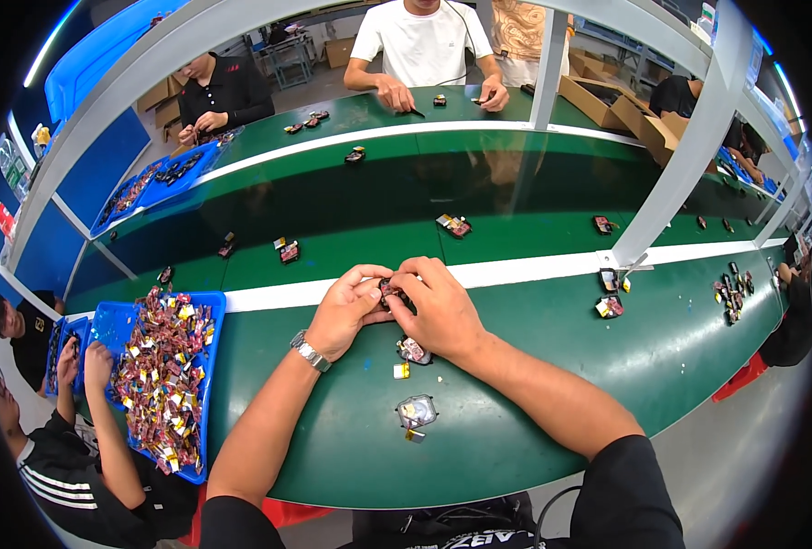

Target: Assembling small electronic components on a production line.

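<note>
My left hand and my right hand meet over the green table, both pinching one small dark electronic part between the fingertips. A metal watch sits on my left wrist. Just below my right hand lies another small part with a yellow tab beside it. Nearer to me a clear-wrapped part rests on the table.
A blue tray heaped with several small parts stands at my left, where a neighbour's hand reaches in. More parts lie on the dark conveyor belt. A grey frame post stands at the right. People work across the table.
</note>
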The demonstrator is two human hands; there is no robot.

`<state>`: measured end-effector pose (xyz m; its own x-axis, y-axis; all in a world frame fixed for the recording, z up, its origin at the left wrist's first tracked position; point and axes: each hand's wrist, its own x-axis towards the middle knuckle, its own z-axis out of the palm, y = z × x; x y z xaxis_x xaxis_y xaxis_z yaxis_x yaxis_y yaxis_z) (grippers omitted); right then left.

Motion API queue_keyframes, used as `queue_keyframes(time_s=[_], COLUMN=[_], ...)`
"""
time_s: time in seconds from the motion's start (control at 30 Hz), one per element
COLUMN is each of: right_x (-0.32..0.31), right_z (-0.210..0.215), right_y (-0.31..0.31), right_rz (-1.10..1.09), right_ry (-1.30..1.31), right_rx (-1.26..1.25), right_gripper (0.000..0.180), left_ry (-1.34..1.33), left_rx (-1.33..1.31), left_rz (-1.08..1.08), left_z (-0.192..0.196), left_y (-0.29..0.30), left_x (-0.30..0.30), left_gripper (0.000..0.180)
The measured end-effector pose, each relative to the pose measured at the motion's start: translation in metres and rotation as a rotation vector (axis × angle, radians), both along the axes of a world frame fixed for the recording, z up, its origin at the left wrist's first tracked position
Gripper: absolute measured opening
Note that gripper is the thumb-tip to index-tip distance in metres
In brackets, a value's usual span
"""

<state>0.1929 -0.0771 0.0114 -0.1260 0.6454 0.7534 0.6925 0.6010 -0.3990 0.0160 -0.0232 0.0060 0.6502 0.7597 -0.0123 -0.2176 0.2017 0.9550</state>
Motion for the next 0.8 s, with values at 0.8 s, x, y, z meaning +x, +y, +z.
queue_keyframes(time_s=[0.8], right_x=[-0.024], right_z=[0.000], right_y=[0.003], right_rz=[-0.035], right_ry=[-0.048], right_rx=[-0.175], right_gripper=[0.040], left_ry=[0.108], left_rx=[0.179], left_rz=[0.395], left_z=[-0.006], left_y=[-0.006], left_x=[0.018], left_gripper=[0.012])
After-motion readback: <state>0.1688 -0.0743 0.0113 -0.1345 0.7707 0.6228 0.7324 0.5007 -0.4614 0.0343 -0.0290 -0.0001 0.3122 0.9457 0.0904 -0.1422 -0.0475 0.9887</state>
